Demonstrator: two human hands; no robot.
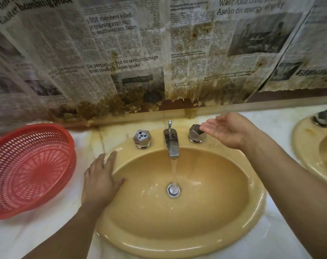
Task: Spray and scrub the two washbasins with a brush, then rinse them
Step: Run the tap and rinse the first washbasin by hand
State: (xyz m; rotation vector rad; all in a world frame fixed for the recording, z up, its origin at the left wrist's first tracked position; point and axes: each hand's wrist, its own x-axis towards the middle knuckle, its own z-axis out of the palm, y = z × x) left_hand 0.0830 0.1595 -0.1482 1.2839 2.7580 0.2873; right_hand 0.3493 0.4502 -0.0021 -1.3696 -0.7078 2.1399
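Two yellow washbasins sit in a pale marble-like counter (46,234): the nearer washbasin (177,217) fills the middle of the view, and the second washbasin (306,146) shows only partly at the right edge. Water runs from the chrome spout (171,144) in a thin stream down onto the drain plug (173,189), and the bowl around it looks wet. The left hand (101,180) lies palm down on the left rim of the nearer washbasin, its fingers straight and spread, holding nothing. The right hand (226,129) is held palm up with relaxed, open fingers, its fingertips at the right tap knob (195,133); whether they actually touch it cannot be told. The left tap knob (142,138) stands free on the other side of the spout. A red plastic colander (28,171) rests tilted on the counter just left of the basin. Stained newspaper sheets (130,53) cover the wall behind, their lower edges brown and ragged.
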